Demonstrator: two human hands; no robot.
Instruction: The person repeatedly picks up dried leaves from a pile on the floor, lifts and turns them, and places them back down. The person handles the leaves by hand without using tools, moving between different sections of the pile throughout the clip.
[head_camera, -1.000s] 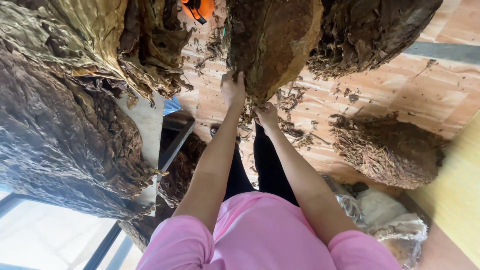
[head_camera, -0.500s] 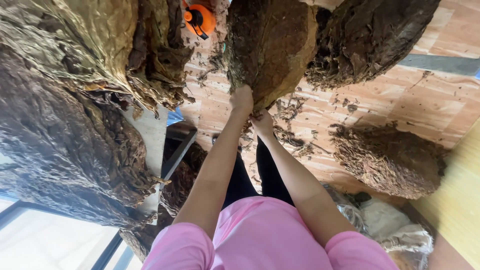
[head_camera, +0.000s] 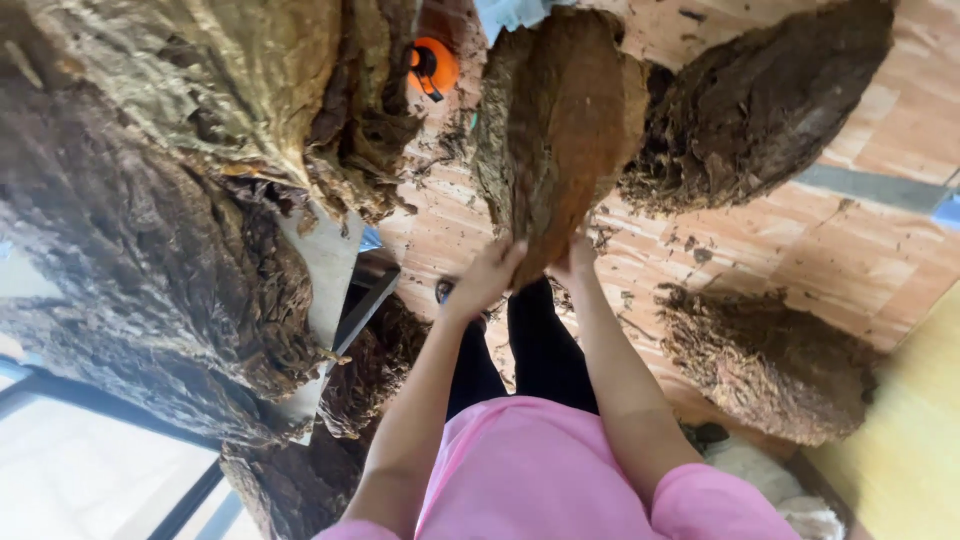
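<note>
Both hands now sit lower in view than a second ago: left hand (head_camera: 487, 282) and right hand (head_camera: 575, 264) pinch the stem end of one brown leaf (head_camera: 560, 130). The leaf hangs spread over the floor (head_camera: 800, 250), between the leaf piles (head_camera: 770, 100), drawn clear for handling.

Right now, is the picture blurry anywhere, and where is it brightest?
Head view: the left hand and right hand look slightly smeared where they grip the brown leaf; the brightest, washed-out patch is the lower left corner; the leaf piles stay fairly sharp.
</note>
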